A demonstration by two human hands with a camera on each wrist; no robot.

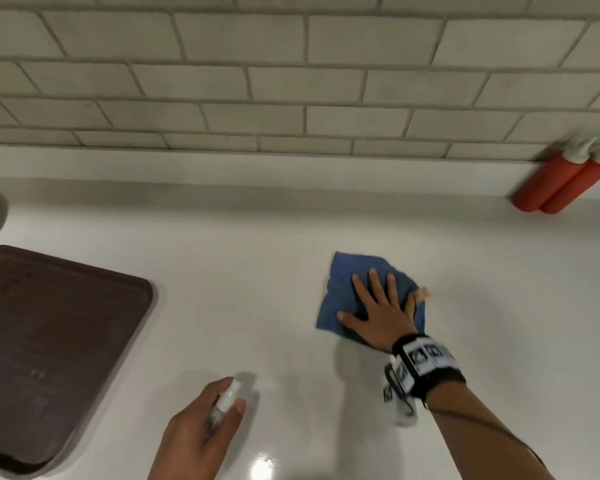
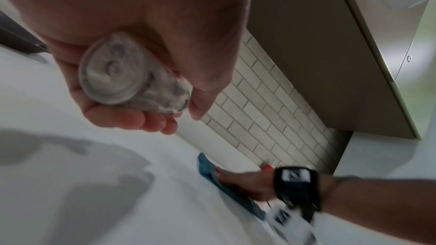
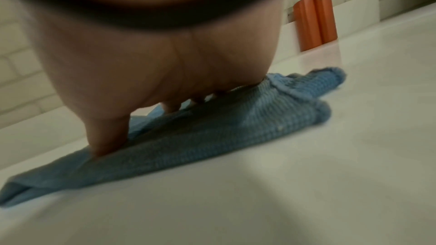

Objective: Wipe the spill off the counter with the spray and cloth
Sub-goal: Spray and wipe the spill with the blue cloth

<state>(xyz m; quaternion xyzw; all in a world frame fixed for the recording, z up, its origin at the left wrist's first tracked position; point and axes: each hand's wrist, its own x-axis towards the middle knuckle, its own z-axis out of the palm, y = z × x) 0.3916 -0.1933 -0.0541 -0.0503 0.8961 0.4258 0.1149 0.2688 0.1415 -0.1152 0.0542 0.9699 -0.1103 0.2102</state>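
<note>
Left hand [image 1: 201,431] gripping one spray bottle [image 1: 222,407], right hand [image 1: 381,313] pressing one cloth [image 1: 340,289]

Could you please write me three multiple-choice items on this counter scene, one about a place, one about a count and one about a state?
1. Where does the tray lie relative to the cloth?
A. to its left
B. to its right
C. under it

2. How many orange bottles stand by the wall?
A. one
B. two
C. four

3. How is the right hand on the cloth?
A. clenched in a fist beside it
B. flat with fingers spread
C. lifting it clear of the counter

Answers:
1 A: the tray sits at the left edge, the cloth right of centre.
2 B: two bottles stand side by side.
3 B: the right hand presses the cloth flat, while the left hand holds the spray.
</note>
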